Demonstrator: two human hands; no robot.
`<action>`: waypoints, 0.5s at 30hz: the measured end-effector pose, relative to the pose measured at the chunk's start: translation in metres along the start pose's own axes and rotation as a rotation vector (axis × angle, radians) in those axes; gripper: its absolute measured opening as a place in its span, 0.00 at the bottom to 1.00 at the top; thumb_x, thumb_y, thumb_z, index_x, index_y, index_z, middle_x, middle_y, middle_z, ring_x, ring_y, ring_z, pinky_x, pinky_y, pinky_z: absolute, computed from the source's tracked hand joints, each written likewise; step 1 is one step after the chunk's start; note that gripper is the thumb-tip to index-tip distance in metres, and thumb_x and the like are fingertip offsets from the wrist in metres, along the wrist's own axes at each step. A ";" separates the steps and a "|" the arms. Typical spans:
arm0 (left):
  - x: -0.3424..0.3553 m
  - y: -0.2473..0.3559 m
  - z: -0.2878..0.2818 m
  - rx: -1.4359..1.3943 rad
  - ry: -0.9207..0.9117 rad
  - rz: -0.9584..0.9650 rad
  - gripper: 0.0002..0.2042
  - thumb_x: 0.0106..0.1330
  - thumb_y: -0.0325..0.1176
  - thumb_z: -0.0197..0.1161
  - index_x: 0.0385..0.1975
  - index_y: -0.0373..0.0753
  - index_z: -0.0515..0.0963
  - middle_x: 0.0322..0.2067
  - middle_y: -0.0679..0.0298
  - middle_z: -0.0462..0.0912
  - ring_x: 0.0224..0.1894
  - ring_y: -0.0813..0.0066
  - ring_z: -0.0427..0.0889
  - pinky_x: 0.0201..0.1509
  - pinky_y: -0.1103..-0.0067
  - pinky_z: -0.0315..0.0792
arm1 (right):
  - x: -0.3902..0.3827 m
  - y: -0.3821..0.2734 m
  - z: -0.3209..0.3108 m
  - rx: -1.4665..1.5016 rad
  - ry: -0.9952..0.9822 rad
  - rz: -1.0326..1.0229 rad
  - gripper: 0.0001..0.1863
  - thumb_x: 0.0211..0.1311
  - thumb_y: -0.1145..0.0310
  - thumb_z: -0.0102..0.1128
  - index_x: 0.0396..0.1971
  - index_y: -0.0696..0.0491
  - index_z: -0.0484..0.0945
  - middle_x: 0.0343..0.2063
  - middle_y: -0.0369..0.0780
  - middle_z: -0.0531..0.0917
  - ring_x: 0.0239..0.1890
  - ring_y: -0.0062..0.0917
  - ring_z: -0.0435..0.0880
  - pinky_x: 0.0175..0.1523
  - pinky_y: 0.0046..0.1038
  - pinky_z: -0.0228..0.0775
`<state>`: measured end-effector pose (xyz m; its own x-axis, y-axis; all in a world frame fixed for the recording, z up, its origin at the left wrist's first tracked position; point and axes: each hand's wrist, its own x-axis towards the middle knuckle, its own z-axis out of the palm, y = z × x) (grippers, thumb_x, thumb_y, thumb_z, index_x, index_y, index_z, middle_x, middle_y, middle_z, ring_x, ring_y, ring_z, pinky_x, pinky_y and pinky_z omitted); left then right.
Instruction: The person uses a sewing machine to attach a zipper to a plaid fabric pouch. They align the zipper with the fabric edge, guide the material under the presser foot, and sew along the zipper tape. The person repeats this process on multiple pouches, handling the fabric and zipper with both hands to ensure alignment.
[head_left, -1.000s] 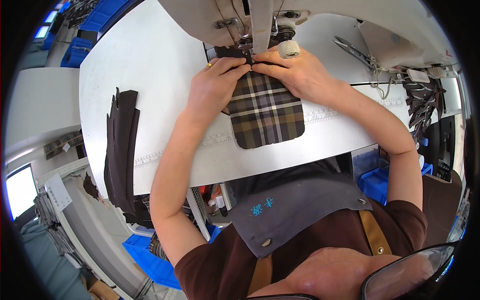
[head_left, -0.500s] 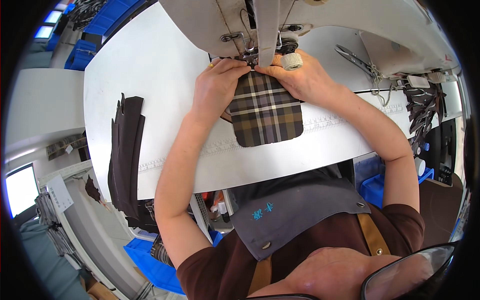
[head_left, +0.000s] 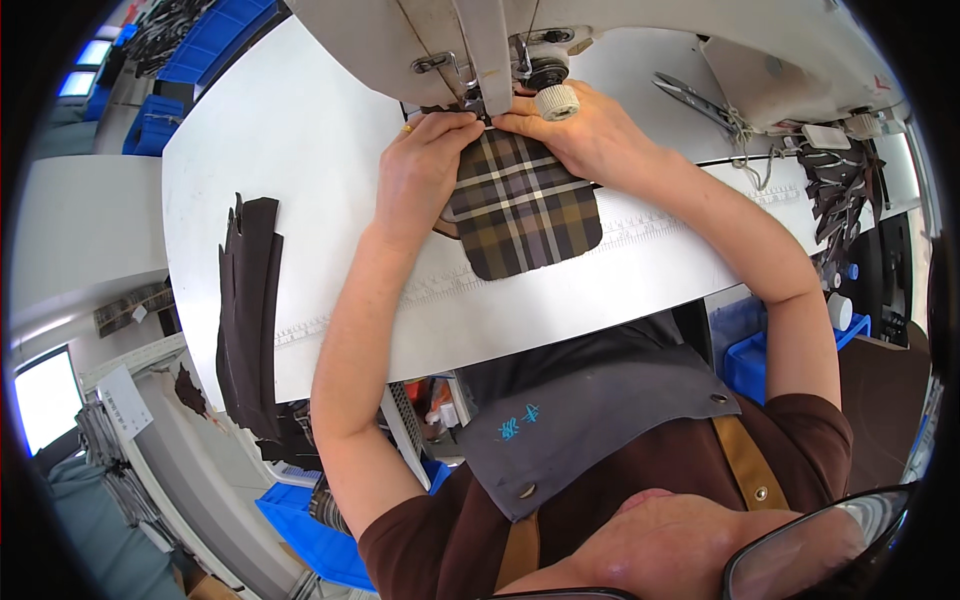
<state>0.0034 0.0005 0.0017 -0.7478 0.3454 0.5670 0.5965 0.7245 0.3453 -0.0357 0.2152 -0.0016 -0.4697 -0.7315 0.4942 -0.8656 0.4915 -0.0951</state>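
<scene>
Plaid piece (head_left: 527,200) lies flat on the counter (head_left: 430,340), its far end at the foot (head_left: 475,106) of the machine (head_left: 370,40), its near end toward the wearer and over the ruler marks. Left hand (head_left: 415,180): thumb and forefinger pinched together at the far edge, left of the foot. Right hand (head_left: 597,128): thumb at that edge, other fingertips partly hidden by the machine; cannot tell whether they pinch or only press. Step in hand, as judged: lining up the far edge for the needle. Next move would call for an even, square feed, edge unpuckered, fingertips clear of the foot. Dark strips (head_left: 247,310) lie left; scissors (head_left: 690,97) far right, well apart from the piece.
</scene>
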 end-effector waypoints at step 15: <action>0.001 0.000 0.000 0.038 -0.041 -0.021 0.11 0.52 0.20 0.59 0.35 0.41 0.82 0.38 0.66 0.82 0.39 0.67 0.80 0.44 0.78 0.74 | -0.002 0.004 -0.001 0.061 0.020 -0.003 0.19 0.49 0.75 0.59 0.44 0.47 0.79 0.42 0.33 0.80 0.51 0.28 0.75 0.53 0.30 0.68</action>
<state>0.0026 0.0011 0.0028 -0.7720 0.3532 0.5285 0.5694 0.7537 0.3281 -0.0375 0.2191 -0.0022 -0.4641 -0.7231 0.5116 -0.8762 0.4593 -0.1456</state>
